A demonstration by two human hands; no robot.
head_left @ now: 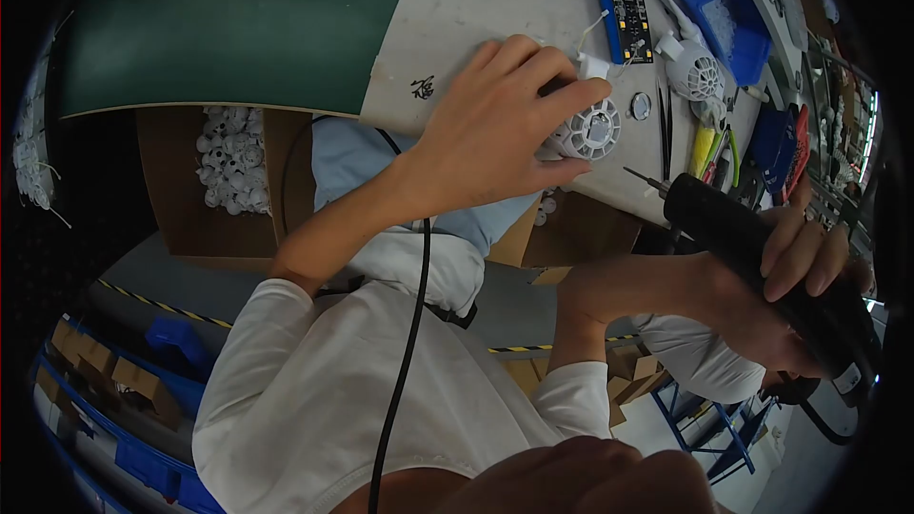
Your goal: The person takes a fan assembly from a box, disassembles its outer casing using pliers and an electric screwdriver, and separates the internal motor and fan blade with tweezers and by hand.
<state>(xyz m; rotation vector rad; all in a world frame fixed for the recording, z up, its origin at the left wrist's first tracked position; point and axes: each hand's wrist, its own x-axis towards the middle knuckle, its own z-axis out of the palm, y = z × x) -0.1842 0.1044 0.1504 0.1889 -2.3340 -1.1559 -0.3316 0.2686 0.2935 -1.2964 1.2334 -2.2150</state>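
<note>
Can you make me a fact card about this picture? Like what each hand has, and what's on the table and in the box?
Left hand: grips a white round part with a slotted face
Right hand: holds a black driver-like tool
Tool tip: thin, not touching the white part
Pale tabletop: circuit board with a bright spot, small round disc, another white slotted part, blue bin
Cardboard box: many white round pieces
</note>
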